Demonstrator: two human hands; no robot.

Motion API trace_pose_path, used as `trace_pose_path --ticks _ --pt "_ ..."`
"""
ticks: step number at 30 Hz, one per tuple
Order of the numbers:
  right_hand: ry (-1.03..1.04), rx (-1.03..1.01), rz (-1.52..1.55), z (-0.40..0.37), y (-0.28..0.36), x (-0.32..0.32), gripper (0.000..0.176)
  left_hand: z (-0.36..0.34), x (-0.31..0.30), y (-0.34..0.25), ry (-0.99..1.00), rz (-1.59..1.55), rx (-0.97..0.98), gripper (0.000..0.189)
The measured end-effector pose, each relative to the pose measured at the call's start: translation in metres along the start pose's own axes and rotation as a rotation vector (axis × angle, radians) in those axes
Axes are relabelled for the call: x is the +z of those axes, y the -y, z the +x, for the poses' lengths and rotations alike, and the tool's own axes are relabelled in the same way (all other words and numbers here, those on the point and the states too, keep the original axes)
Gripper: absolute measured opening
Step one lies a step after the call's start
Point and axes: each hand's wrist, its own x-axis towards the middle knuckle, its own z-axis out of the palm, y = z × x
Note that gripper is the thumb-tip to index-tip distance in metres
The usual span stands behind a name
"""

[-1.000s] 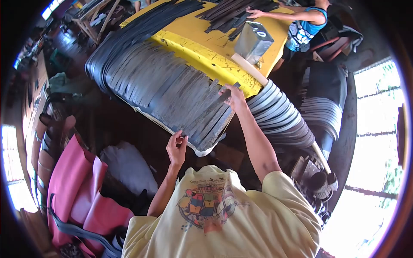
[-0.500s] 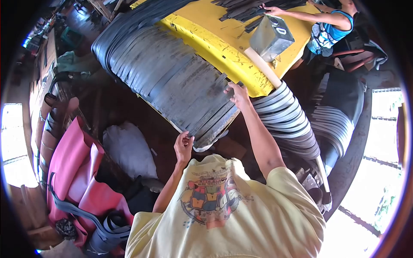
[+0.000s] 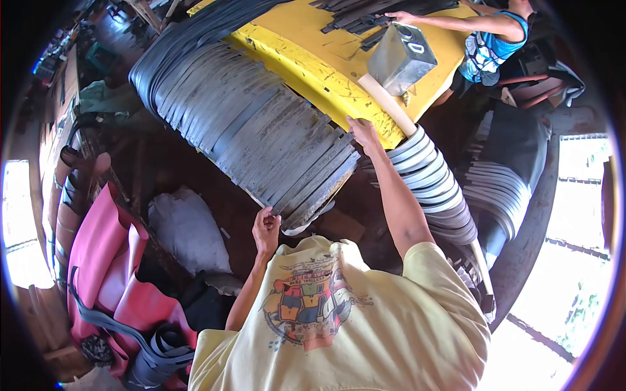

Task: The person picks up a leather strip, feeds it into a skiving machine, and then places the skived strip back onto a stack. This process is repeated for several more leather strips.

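Observation:
Long dark grey rubber strips [image 3: 254, 124] lie side by side over a narrow slanted bench in front of me. My left hand [image 3: 266, 231] is at their near-left ends, its fingers curled and the thumb drawn in against a strip's end. My right hand [image 3: 365, 135] is at the opposite ends, beside the yellow table's corner, with its fingers pinched together at a strip's end. The strip between my hands lies flat among the others, so its own outline is hard to pick out.
The yellow table [image 3: 313, 72] bears a metal can [image 3: 401, 58] and black strips [image 3: 352, 19]. Across it, a co-worker [image 3: 495, 45] reaches toward those strips. A bundle of pale-edged strips [image 3: 433, 182] hangs at right. Pink sheet material [image 3: 124, 260] and a white sack [image 3: 189, 228] lie at left.
My view has shifted slightly. My left hand has moved a little left and down, and my right hand has moved toward the yellow table's edge, its fingers drawn closer together.

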Motion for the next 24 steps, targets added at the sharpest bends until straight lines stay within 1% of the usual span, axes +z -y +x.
trace_pose_path --ticks 1,2,4,5,7,8,9,10,11,13,14,16,18,19,20,21,22,23,24 --pt "-0.024 -0.057 -0.080 0.004 -0.002 0.001 0.048 -0.001 0.000 -0.003 -0.006 0.000 -0.002 0.035" --pt "-0.022 -0.062 -0.081 0.007 -0.004 0.002 0.048 -0.001 0.000 -0.005 -0.012 0.000 -0.003 0.033" --pt "-0.044 -0.085 -0.264 0.011 -0.009 0.005 0.051 -0.002 0.000 -0.005 -0.008 -0.017 -0.012 0.033" --pt "-0.040 -0.089 -0.266 0.015 -0.010 0.008 0.051 -0.002 -0.001 -0.004 -0.002 -0.034 -0.022 0.032" --pt "0.047 -0.137 -0.404 0.029 -0.015 0.016 0.044 0.001 -0.001 0.001 -0.008 -0.098 -0.020 0.031" --pt "0.058 -0.142 -0.408 0.034 -0.020 0.016 0.044 0.002 -0.001 0.004 -0.011 -0.160 -0.018 0.029" --pt "0.100 -0.117 -0.350 0.027 -0.009 0.014 0.041 0.003 -0.001 0.004 -0.026 -0.159 -0.022 0.029" --pt "0.147 -0.091 -0.290 0.027 -0.008 0.016 0.037 0.003 -0.001 0.003 -0.043 -0.177 -0.080 0.028" --pt "0.173 -0.178 -0.334 0.040 -0.018 0.017 0.034 0.001 -0.003 0.002 -0.061 -0.192 -0.139 0.027" --pt "0.173 -0.115 -0.279 0.020 0.004 0.009 0.033 0.001 -0.006 -0.001 -0.138 -0.137 -0.095 0.024" --pt "0.181 -0.118 -0.276 0.017 0.008 0.007 0.033 0.002 -0.008 -0.001 -0.170 -0.103 -0.083 0.023" --pt "0.160 -0.154 -0.178 0.008 0.017 0.002 0.036 0.007 -0.011 -0.010 -0.197 -0.071 -0.069 0.023" --pt "0.120 -0.195 -0.164 -0.002 0.031 0.001 0.036 0.017 -0.014 -0.024 -0.205 0.056 0.116 0.023" --pt "0.082 -0.229 -0.153 -0.009 0.033 0.001 0.037 0.022 -0.014 -0.035 -0.194 0.053 0.119 0.023" --pt "0.067 -0.279 -0.216 -0.014 0.038 0.001 0.037 0.030 -0.014 -0.047 -0.176 0.129 0.199 0.024" --pt "0.051 -0.278 -0.214 -0.019 0.041 0.002 0.037 0.040 -0.012 -0.054 -0.159 0.203 0.284 0.025" --pt "0.062 -0.281 -0.243 -0.024 0.044 0.004 0.037 0.049 -0.008 -0.058 -0.141 0.172 0.337 0.026" --pt "0.072 -0.287 -0.272 -0.028 0.050 0.005 0.037 0.058 -0.004 -0.062 -0.134 0.163 0.350 0.026" --pt "0.072 -0.245 -0.353 -0.031 0.055 0.006 0.037 0.066 -0.001 -0.066 -0.093 0.210 0.398 0.026"
